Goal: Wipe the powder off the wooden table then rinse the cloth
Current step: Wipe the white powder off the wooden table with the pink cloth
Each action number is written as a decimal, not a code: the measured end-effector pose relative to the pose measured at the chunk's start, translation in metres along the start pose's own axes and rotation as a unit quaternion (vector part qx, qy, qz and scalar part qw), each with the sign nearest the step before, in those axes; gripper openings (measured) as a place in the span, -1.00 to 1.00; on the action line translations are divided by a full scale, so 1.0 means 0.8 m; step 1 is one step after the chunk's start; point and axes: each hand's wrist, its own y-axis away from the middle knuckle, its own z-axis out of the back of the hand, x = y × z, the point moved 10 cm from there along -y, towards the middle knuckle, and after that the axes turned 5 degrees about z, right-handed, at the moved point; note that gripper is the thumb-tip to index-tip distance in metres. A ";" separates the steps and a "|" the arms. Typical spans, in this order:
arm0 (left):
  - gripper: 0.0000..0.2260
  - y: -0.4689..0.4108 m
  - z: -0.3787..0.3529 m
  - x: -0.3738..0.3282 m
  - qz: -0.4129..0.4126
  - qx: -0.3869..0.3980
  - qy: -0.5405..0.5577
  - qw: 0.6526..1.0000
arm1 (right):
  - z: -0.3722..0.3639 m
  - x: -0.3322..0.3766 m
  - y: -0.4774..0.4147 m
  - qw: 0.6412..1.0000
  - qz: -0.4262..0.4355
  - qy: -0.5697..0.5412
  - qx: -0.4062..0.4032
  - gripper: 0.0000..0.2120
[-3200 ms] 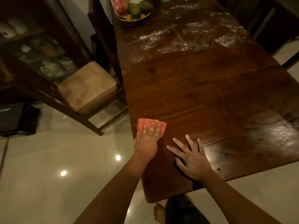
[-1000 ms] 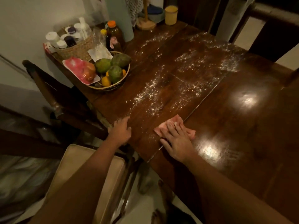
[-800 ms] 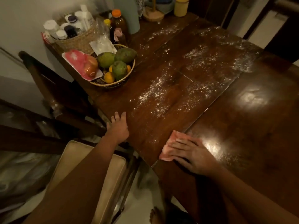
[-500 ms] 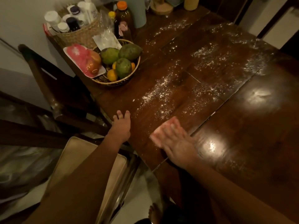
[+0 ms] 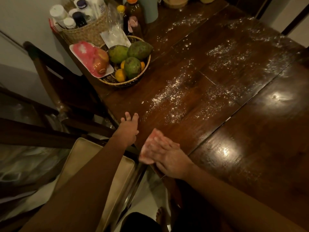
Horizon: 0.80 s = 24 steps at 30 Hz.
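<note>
Clearly, the wiping is barely underway: white powder (image 5: 165,97) covers much of the wooden table (image 5: 250,164), from beside the fruit basket (image 5: 130,81) to the far side. The right hand (image 5: 168,158), blurred, presses the pink cloth (image 5: 147,153) flat-fingered at the near edge. The left hand (image 5: 128,129) rests open beside it. The rinse is not yet done.

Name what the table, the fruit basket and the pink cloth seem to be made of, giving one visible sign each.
Table: dark wood, glossy varnish; plank seams and lamp reflections show. Fruit basket: probably woven wicker; its rim is braided strands. Pink cloth: soft fabric, it seems; blurred, so the weave cannot be told.
</note>
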 end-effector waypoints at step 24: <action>-0.39 -0.072 0.056 0.065 0.014 -0.039 -0.012 0.999 | 0.052 -0.094 -0.092 0.955 -0.282 0.021 -0.084 -0.44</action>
